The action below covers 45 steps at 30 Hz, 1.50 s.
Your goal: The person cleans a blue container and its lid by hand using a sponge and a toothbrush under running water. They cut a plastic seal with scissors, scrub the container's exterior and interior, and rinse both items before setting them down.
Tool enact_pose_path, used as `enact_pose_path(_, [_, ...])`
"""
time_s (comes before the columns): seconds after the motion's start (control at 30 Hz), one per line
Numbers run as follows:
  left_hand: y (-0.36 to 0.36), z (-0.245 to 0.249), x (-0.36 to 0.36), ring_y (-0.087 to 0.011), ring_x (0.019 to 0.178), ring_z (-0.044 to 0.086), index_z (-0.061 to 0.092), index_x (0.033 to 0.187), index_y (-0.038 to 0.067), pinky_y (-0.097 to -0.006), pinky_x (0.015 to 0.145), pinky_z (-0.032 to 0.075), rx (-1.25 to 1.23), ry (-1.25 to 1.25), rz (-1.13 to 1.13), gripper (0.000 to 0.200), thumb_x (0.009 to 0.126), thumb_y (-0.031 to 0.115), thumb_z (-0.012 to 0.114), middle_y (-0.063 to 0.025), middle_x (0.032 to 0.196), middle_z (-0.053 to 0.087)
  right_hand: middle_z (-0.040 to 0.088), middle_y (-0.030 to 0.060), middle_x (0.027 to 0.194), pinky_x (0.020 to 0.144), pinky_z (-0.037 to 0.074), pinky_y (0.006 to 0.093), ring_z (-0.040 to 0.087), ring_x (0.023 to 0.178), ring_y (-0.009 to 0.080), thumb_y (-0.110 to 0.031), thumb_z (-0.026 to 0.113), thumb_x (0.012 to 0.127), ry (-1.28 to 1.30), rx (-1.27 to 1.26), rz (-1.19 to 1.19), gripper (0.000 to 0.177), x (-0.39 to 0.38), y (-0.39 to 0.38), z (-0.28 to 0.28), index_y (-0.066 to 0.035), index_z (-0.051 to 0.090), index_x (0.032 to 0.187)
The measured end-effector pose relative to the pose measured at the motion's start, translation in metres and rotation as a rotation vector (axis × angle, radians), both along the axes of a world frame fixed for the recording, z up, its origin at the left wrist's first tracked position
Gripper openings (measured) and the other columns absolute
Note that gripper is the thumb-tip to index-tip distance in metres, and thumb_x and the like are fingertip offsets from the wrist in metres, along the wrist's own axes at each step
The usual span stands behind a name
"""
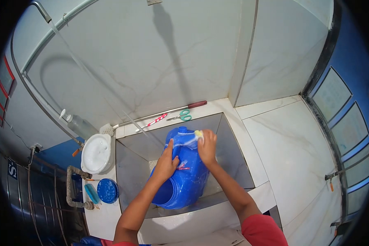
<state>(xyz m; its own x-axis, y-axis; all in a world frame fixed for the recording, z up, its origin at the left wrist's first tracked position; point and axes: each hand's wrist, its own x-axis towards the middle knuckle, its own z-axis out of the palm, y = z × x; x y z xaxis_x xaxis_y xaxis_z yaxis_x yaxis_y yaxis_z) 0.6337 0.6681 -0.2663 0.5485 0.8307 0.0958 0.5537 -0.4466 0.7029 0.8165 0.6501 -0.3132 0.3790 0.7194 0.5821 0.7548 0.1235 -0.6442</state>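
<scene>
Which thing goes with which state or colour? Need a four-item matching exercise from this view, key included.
Things:
1. Jug
2. Scissors
3. Tap
4. Pump bottle

States or colours:
A. Running
B. Clear, with a white top
C. Held by the left hand
D. Green-handled

Pairs: 1-C, 2-D, 3-A, 4-B.

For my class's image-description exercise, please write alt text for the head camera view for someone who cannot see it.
A person's left hand grips a soapy blue plastic jug in a grey rectangular sink; the right hand holds a small yellow pad against it. Water streams from a curved metal tap.
</scene>
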Motion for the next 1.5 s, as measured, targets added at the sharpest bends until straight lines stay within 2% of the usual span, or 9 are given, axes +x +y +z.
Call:
enact_pose_path(0.2, [-0.002,-0.013,-0.030,-0.0428,0.116,0.046,0.026,0.140,0.003,-0.0415,0.097,0.038,0.052,-0.051,-0.095,0.063,0.086,0.016,0.055,-0.0301,0.127,0.045,0.054,0.0139,0.096,0.082,0.040,0.0443,0.049,0.091,0.0354,-0.008,0.054,0.077,-0.183,0.087,0.247,0.016,-0.043,-0.001,0.038,-0.004,0.056,0.093])
enact_pose_path(0.57, [-0.011,-0.056,-0.145,-0.0329,0.120,0.048,0.034,0.137,0.003,-0.0345,0.098,0.038,-0.025,-0.154,0.123,0.060,0.085,0.017,0.061,-0.0232,0.130,0.047,0.053,0.0180,0.114,0.095,0.038,0.0359,0.050,0.107,0.0331,-0.024,0.039,0.094,0.694,-0.612,0.891,0.036,-0.035,0.097,-0.121,-0.003,0.049,0.122])
enact_pose_path(0.7, [0.014,-0.088,-0.174,-0.0244,0.118,0.048,0.032,0.138,0.000,-0.0312,0.098,0.037,-0.078,-0.388,0.353,0.060,0.086,0.014,0.059,-0.0187,0.130,0.048,0.051,0.0245,0.118,0.094,0.039,0.0410,0.049,0.109,0.0366,-0.028,0.039,0.094,0.038,-0.787,0.308,0.043,0.016,0.050,-0.270,0.003,0.043,0.124])
enact_pose_path(0.8, [0.032,-0.123,-0.201,-0.0206,0.115,0.048,0.031,0.139,-0.002,-0.0293,0.097,0.037,-0.232,-0.471,0.487,0.059,0.088,0.011,0.057,-0.0164,0.130,0.048,0.033,0.0350,0.129,0.103,0.027,0.0489,0.034,0.121,0.0460,-0.032,0.047,0.091,0.151,-0.604,0.236,0.063,-0.093,-0.044,-0.286,0.013,0.026,0.130])
enact_pose_path(0.97, [0.030,-0.150,-0.215,-0.0173,0.091,0.058,0.031,0.139,0.000,-0.0262,0.081,0.046,-0.306,-0.424,0.651,0.057,0.088,0.010,0.055,-0.0144,0.121,0.053,0.030,0.0278,0.136,0.109,0.018,0.0477,0.026,0.128,0.0444,-0.018,0.049,0.091,-0.179,-0.130,0.778,0.051,-0.180,-0.039,-0.080,0.007,0.032,0.132])
enact_pose_path(1.1, [0.015,-0.114,-0.186,-0.0125,0.064,0.055,0.027,0.141,0.008,-0.0243,0.056,0.048,-0.256,-0.429,0.671,0.059,0.088,0.009,0.054,-0.0110,0.106,0.058,0.048,0.0275,0.120,0.100,0.032,0.0459,0.044,0.114,0.0409,-0.031,0.045,0.093,0.075,-0.289,0.314,0.049,-0.125,0.055,-0.191,0.009,0.043,0.123])
enact_pose_path(1.17, [0.017,-0.104,-0.175,-0.0090,0.048,0.045,0.023,0.143,0.018,-0.0236,0.040,0.039,-0.422,-0.614,0.782,0.062,0.089,0.006,0.052,-0.0071,0.088,0.057,0.046,0.0276,0.121,0.099,0.032,0.0460,0.044,0.114,0.0408,-0.041,0.046,0.092,0.447,-0.957,0.470,0.058,-0.067,0.027,-0.190,0.006,0.042,0.125])
enact_pose_path(1.4, [0.022,-0.087,-0.123,-0.0138,0.056,0.052,0.024,0.141,0.025,-0.0284,0.042,0.044,-0.656,-1.097,0.938,0.062,0.088,0.002,0.048,-0.0075,0.082,0.050,0.043,0.0240,0.127,0.100,0.032,0.0427,0.042,0.117,0.0395,-0.042,0.053,0.087,0.242,-0.617,0.746,0.057,-0.078,-0.064,0.032,0.001,0.044,0.125])
enact_pose_path(1.5, [0.032,-0.103,-0.118,-0.0193,0.080,0.053,0.030,0.137,0.022,-0.0372,0.062,0.047,-0.573,-0.741,0.812,0.047,0.092,0.015,0.044,-0.0111,0.096,0.049,0.045,0.0230,0.126,0.100,0.033,0.0407,0.042,0.118,0.0378,-0.034,0.059,0.081,0.060,-0.605,0.776,0.057,-0.067,-0.046,0.072,0.000,0.045,0.125])
